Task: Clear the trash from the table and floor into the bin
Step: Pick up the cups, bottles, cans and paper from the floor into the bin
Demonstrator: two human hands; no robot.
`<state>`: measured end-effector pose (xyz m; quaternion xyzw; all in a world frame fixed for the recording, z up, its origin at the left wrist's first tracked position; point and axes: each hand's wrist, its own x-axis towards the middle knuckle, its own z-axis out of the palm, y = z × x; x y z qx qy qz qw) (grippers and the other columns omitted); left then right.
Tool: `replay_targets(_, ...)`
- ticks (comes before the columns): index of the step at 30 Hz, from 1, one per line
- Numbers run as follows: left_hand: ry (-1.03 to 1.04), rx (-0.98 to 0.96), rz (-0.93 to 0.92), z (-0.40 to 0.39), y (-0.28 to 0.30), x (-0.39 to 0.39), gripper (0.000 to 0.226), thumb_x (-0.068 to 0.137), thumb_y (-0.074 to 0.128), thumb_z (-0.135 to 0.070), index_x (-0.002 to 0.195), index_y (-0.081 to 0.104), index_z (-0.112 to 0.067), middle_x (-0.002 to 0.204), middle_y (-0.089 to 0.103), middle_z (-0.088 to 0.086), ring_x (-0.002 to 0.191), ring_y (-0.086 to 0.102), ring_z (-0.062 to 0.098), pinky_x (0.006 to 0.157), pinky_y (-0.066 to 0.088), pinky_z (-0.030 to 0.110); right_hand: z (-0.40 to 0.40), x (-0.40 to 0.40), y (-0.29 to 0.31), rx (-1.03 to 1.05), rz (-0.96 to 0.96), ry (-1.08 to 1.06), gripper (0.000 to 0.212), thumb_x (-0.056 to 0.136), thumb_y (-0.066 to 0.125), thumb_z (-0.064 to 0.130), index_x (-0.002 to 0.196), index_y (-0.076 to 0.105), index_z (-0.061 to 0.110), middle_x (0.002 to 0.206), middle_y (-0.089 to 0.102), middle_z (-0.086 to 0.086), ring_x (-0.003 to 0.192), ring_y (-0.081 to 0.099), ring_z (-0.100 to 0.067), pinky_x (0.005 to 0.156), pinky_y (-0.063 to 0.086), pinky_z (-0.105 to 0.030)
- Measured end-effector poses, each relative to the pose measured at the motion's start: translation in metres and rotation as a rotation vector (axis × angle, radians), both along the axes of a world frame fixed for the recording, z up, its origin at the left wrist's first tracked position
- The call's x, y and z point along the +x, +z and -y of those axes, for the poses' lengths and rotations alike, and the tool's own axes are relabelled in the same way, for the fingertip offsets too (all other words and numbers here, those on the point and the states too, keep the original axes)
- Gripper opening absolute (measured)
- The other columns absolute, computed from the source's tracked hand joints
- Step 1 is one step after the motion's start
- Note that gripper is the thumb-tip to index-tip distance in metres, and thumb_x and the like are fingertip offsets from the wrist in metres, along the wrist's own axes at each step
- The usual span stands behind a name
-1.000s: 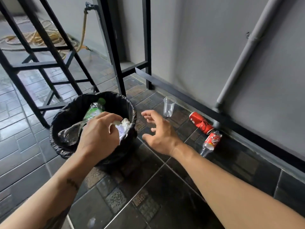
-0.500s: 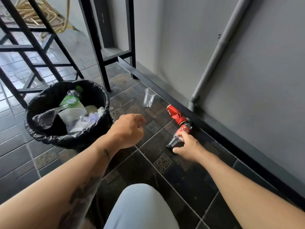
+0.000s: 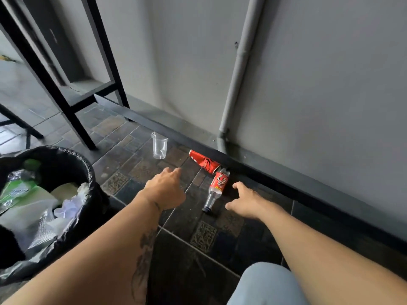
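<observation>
A clear plastic bottle with a red label lies on the dark tiled floor near the wall. A red can lies just beyond it against the skirting. A clear plastic cup stands upright further left. My right hand hovers just right of the bottle, fingers spread, holding nothing. My left hand reaches forward left of the bottle, fingers loosely curled, empty. The bin with a black liner stands at the left, filled with plastic and paper waste.
Black metal table legs rise behind the bin. A grey pipe runs down the wall to the black skirting. My knee in light trousers shows at the bottom edge.
My left hand left the bin and moved forward toward the floor trash. My right hand, touching the bottle half a second ago, now sits just right of it, open. The view shifted right.
</observation>
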<state>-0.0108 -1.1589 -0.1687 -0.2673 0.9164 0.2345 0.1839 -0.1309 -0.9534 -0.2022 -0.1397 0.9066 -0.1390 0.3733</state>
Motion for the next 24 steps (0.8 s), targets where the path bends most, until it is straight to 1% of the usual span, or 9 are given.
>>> replay_targets(4,-0.072,-0.050,0.007,0.004,-0.037,-0.028,0.081,0.085,0.056,-0.027,0.157,0.019,-0.028,0.154,0.032,0.005,0.134,0.044,0.033,0.107,0.041,0.049,0.019,0.001,-0.037,-0.023,-0.015,-0.082,0.079,0.084,0.062,0.035,0.150,0.020,0.034,0.151,0.027,-0.009,0.137,0.037,-0.034,0.107,0.038,-0.049)
replay_targets(6,-0.120,-0.107,-0.030,0.008,-0.054,-0.042,0.084,0.086,0.056,-0.026,0.159,0.014,-0.027,0.163,0.019,0.005,0.141,0.037,0.033,0.111,0.037,0.048,0.032,0.000,-0.054,-0.036,-0.068,-0.069,0.080,0.084,0.063,0.035,0.151,0.018,0.032,0.149,0.027,-0.007,0.134,0.038,-0.034,0.105,0.040,-0.049)
replay_targets(8,-0.167,-0.135,-0.036,0.012,-0.071,-0.057,0.086,0.087,0.057,-0.028,0.160,0.010,-0.026,0.166,0.011,0.004,0.146,0.030,0.031,0.116,0.032,0.046,0.044,-0.001,-0.070,-0.035,-0.121,-0.051,0.083,0.085,0.063,0.036,0.152,0.016,0.029,0.150,0.025,-0.005,0.132,0.038,-0.033,0.101,0.043,-0.046)
replay_targets(10,-0.230,-0.144,-0.022,0.019,-0.088,-0.073,0.086,0.085,0.059,-0.030,0.158,0.013,-0.026,0.164,0.016,0.004,0.144,0.033,0.032,0.115,0.032,0.045,0.055,-0.003,-0.084,-0.019,-0.171,-0.042,0.084,0.086,0.064,0.032,0.153,0.015,0.026,0.152,0.021,-0.004,0.131,0.035,-0.031,0.097,0.043,-0.043)
replay_targets(13,-0.392,-0.186,-0.011,0.039,-0.108,-0.100,0.083,0.082,0.063,-0.034,0.154,0.021,-0.026,0.152,0.034,0.004,0.132,0.046,0.033,0.106,0.039,0.047,0.067,-0.004,-0.101,-0.019,-0.257,-0.088,0.079,0.085,0.066,0.027,0.149,0.019,0.025,0.150,0.022,-0.003,0.129,0.037,-0.031,0.094,0.046,-0.043)
replay_targets(15,-0.536,-0.252,0.002,0.058,-0.116,-0.121,0.081,0.084,0.061,-0.035,0.154,0.022,-0.025,0.152,0.035,0.003,0.133,0.048,0.031,0.107,0.041,0.047,0.071,0.002,-0.111,-0.018,-0.301,-0.139,0.080,0.086,0.064,0.025,0.150,0.016,0.024,0.154,0.017,-0.003,0.129,0.037,-0.030,0.096,0.049,-0.043)
replay_targets(19,-0.763,-0.384,-0.057,0.085,-0.136,-0.145,0.077,0.084,0.054,-0.032,0.155,0.025,-0.023,0.160,0.031,0.005,0.145,0.035,0.028,0.118,0.029,0.043,0.075,0.017,-0.129,-0.039,-0.338,-0.169,0.088,0.089,0.061,0.027,0.155,0.003,0.022,0.163,-0.002,-0.003,0.139,0.028,-0.028,0.104,0.045,-0.042)
replay_targets(22,-0.775,-0.365,-0.157,0.081,-0.156,-0.151,0.080,0.083,0.060,-0.021,0.156,0.029,-0.017,0.164,0.025,0.010,0.150,0.026,0.032,0.121,0.020,0.044,0.079,0.019,-0.140,-0.059,-0.341,-0.194,0.090,0.091,0.059,0.032,0.156,-0.002,0.022,0.164,-0.008,-0.004,0.144,0.022,-0.028,0.109,0.041,-0.044)
replay_targets(24,-0.755,-0.355,-0.195,0.074,-0.170,-0.160,0.083,0.078,0.065,-0.015,0.154,0.034,-0.016,0.164,0.028,0.013,0.150,0.026,0.034,0.121,0.017,0.047,0.084,0.016,-0.144,-0.073,-0.348,-0.227,0.090,0.092,0.059,0.034,0.156,-0.004,0.023,0.164,-0.008,-0.004,0.143,0.024,-0.029,0.107,0.043,-0.044)
